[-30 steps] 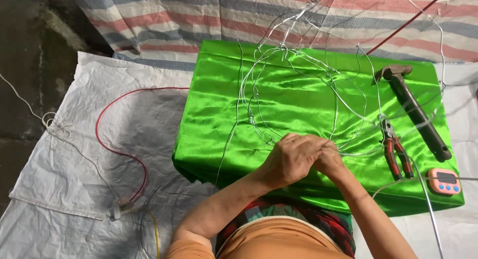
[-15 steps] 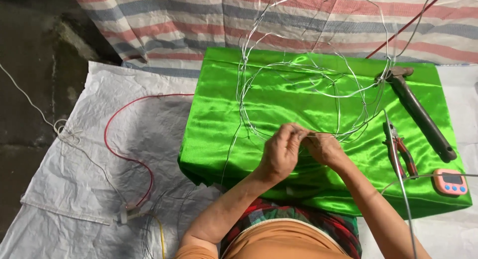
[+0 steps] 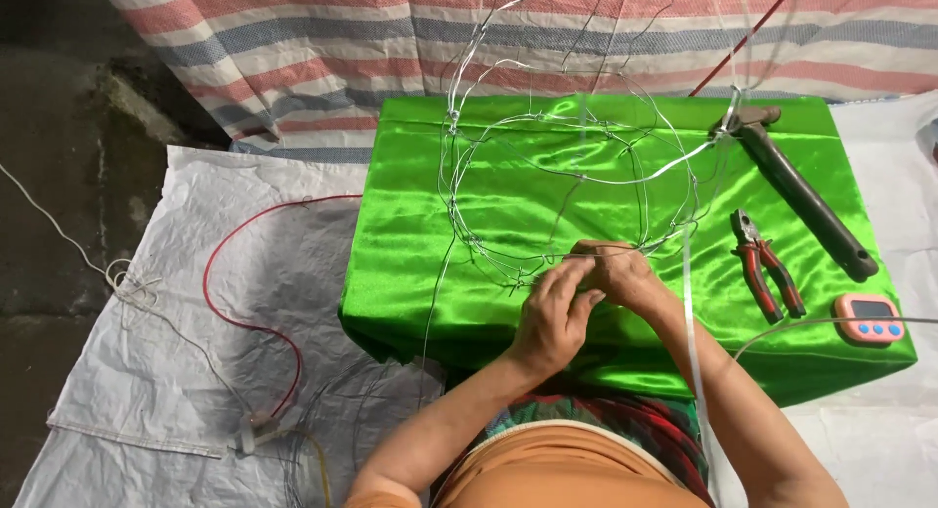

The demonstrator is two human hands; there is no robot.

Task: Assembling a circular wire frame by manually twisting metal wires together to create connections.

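Note:
A frame of thin silver wire [image 3: 547,166], bent into loops, stands on a box draped in shiny green cloth [image 3: 410,225]. My left hand [image 3: 552,317] and my right hand [image 3: 616,274] meet at the near edge of the frame, fingers pinched on its lower wire. The fingertips of both hands overlap, so the exact spot they grip is hidden. A long straight wire [image 3: 692,322] runs down past my right forearm.
On the cloth to the right lie a dark-handled hammer [image 3: 796,190], red-handled pliers [image 3: 767,264] and a small pink timer [image 3: 867,319]. A red cable [image 3: 220,298] and white cord [image 3: 127,288] lie on the white sack sheet at left. A striped tarp [image 3: 391,39] hangs behind.
The view has shifted, so the box now sits lower and further right. The wire frame has been lifted and turned more upright. Both hands stay together on its near edge.

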